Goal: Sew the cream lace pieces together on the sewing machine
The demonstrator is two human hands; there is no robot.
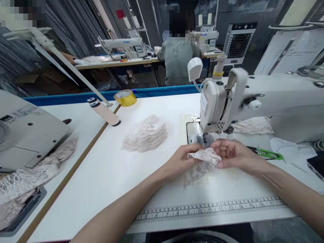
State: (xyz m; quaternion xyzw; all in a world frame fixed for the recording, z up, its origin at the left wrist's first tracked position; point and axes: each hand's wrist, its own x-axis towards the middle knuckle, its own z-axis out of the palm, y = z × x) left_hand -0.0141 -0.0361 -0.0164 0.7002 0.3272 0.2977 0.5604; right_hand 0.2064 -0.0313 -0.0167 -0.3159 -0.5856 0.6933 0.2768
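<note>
Just in front of the needle area of a white sewing machine point(215, 104), both hands hold one small piece of pale lace fabric point(206, 156). My left hand point(183, 157) pinches its left side, the fingertips partly hidden behind the cloth. My right hand point(233, 154) grips the right edge between thumb and fingers, the other fingers curled. The lace's scalloped, holed edge is turned up, and a sheer patterned part hangs below it over the table. Left of the machine lies a stack of similar lace pieces point(146, 133).
Green-handled thread snips point(269, 154) lie right of my right hand. More lace point(253, 125) rests behind the machine head. A yellow tape roll point(126, 98) and a pinkish thread cone point(105, 113) are at the back left. A printed ruler point(202, 211) runs along the front edge. A person point(179, 60) sits beyond.
</note>
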